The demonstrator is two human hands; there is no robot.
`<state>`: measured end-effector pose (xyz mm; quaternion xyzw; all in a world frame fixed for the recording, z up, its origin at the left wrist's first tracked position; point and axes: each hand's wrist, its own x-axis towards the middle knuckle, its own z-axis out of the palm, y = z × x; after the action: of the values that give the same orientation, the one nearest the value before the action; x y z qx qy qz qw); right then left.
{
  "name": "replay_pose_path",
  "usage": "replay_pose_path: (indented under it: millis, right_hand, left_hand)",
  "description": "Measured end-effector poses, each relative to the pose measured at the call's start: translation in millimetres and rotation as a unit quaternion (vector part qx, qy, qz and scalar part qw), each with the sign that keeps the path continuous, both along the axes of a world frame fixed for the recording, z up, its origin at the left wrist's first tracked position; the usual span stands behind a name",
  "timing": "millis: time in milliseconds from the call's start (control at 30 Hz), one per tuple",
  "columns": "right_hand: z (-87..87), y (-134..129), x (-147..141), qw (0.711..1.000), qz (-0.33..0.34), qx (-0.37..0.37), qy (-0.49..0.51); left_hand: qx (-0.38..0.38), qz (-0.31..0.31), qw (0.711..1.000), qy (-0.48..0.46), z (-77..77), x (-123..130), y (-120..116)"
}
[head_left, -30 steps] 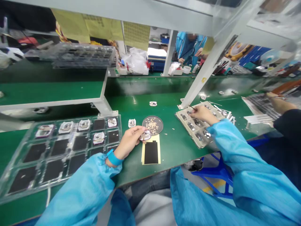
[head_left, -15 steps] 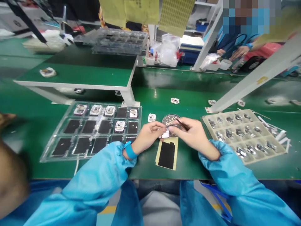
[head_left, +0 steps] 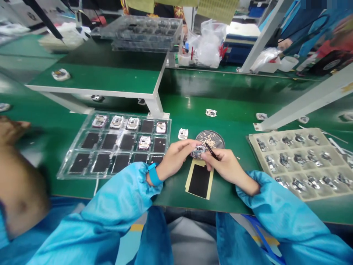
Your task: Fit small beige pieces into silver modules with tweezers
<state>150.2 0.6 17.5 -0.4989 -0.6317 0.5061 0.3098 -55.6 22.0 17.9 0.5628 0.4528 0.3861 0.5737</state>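
Note:
My left hand (head_left: 178,156) is closed on a small watch-like housing (head_left: 198,151), gripped between thumb and fingers with its inner parts facing up. Dark tweezers (head_left: 211,150) sit in my right hand (head_left: 224,165), their tip pointing up and left beside the housing. My right thumb and fingers are also at the housing's right edge. Just behind both hands is a round dark dish (head_left: 220,139) with many tiny pale pieces. Below them lies a black adhesive sheet on yellow backing (head_left: 200,180). A single white housing (head_left: 183,134) rests left of the dish.
To the left, a clear compartment tray (head_left: 64,167) holds several housings on black pads. A beige tray (head_left: 259,141) of metallic parts stands at right. A raised green shelf (head_left: 110,75) and a slanted white post (head_left: 309,101) stand behind. Another person's arm (head_left: 22,184) is at far left.
The housing has turned from its pale face to its inner parts. My right hand has lowered slightly, uncovering more of the round dish. The whole view has shifted.

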Motion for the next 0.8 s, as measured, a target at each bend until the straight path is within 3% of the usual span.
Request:
replay_pose_path:
  millis: [267, 500, 800]
  right_hand:
    - [1.4, 10, 5, 0.998, 0.014, -0.058, 0.011]
    - [-1.3, 11, 9, 0.993, 0.000, -0.099, 0.059]
    - [-0.2, 10, 7, 0.998, -0.013, -0.059, 0.034]
  left_hand:
    - [0.009, -0.054, 0.998, -0.039, -1.3, 1, -2]
    - [0.060, -0.051, 0.996, 0.047, -4.4, 3, -3]
    - [0.232, -0.047, 0.966, 0.106, -8.8, 0, -4]
